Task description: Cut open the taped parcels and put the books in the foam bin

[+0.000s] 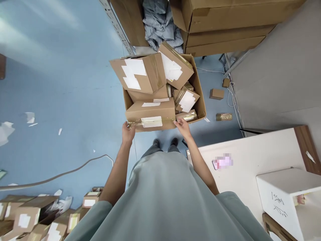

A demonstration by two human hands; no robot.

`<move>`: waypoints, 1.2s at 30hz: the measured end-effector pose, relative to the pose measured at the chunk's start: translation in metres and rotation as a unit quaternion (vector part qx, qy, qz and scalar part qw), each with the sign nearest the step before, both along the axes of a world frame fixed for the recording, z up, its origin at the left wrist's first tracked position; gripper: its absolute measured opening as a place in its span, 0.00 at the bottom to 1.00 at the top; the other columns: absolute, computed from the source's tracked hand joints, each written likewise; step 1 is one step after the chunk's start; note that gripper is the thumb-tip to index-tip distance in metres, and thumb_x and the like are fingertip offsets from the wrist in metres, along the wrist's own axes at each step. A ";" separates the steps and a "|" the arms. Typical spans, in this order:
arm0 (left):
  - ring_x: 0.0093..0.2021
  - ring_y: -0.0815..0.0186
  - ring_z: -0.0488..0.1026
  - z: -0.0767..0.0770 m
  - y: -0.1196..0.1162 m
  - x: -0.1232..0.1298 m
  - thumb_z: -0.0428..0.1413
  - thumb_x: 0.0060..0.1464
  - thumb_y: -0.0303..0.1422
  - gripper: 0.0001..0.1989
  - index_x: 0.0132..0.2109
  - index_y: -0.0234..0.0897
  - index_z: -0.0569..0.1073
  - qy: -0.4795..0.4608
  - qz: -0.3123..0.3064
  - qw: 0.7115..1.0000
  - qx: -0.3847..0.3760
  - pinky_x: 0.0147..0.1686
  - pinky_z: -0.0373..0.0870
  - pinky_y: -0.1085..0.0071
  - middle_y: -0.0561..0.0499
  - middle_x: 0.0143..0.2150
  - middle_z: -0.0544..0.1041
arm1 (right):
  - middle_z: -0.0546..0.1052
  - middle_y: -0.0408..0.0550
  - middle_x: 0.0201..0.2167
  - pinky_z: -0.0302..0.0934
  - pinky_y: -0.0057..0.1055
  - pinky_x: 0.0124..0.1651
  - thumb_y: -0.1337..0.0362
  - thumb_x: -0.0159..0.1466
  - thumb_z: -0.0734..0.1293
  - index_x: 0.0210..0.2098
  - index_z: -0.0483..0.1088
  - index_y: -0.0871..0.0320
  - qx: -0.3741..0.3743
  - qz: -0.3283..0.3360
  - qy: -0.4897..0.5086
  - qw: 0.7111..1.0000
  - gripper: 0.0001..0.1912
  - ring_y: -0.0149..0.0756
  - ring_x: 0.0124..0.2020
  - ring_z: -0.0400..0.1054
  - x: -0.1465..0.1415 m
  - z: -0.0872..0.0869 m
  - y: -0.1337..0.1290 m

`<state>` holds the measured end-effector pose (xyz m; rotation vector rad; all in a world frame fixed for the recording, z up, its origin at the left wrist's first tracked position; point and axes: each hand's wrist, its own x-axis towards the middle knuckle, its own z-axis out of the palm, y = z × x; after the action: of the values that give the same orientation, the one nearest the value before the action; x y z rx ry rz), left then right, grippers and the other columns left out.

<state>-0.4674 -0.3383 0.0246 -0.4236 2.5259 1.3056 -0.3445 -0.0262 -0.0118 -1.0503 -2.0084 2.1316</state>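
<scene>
Between my two hands is a taped cardboard box (135, 115) with white labels on its top and near side. It lies at the near end of a large open carton (201, 97). My left hand (128, 133) grips its left end, and my right hand (183, 128) has its fingers curled at the right end. Behind it in the carton sit a bigger labelled box (156, 72), a tilted flat box (184, 72) and a smaller labelled box (194, 97). A small taped box (192, 116) lies just past my right fingers.
Stacked cartons (225, 20) stand beyond, beside a carton of grey bags (163, 23). Small boxes (217, 94) lie on the floor at right. A white table (240, 150) carries a phone (222, 162). Several boxes (27, 217) are piled at lower left, near a cable (62, 173).
</scene>
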 end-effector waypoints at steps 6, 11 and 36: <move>0.56 0.50 0.80 0.007 -0.002 -0.026 0.62 0.56 0.36 0.22 0.57 0.35 0.77 -0.066 0.009 0.997 -0.045 0.57 0.78 0.58 0.42 0.52 0.85 | 0.85 0.59 0.63 0.72 0.50 0.70 0.41 0.58 0.81 0.53 0.81 0.54 0.034 -0.019 -0.040 0.998 0.32 0.54 0.62 0.81 -0.025 -0.002 -0.008; 0.55 0.44 0.81 0.012 -0.006 -0.032 0.63 0.56 0.35 0.15 0.50 0.36 0.79 -0.080 -0.008 0.996 -0.044 0.57 0.77 0.52 0.40 0.49 0.85 | 0.89 0.54 0.51 0.74 0.47 0.67 0.43 0.60 0.78 0.45 0.82 0.52 0.075 -0.044 -0.062 0.994 0.23 0.52 0.58 0.83 -0.024 0.011 -0.023; 0.58 0.53 0.82 0.145 0.093 0.124 0.63 0.70 0.44 0.24 0.67 0.41 0.83 0.103 -0.474 0.838 0.248 0.67 0.77 0.58 0.43 0.55 0.77 | 0.86 0.49 0.35 0.71 0.36 0.48 0.37 0.69 0.69 0.36 0.80 0.57 0.381 -0.461 -0.181 0.781 0.28 0.48 0.45 0.78 0.292 0.238 -0.034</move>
<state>-0.3429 -0.2450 0.1696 0.9959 1.8888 1.4685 -0.0530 -0.0600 0.2259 -1.7679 -1.5939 0.5748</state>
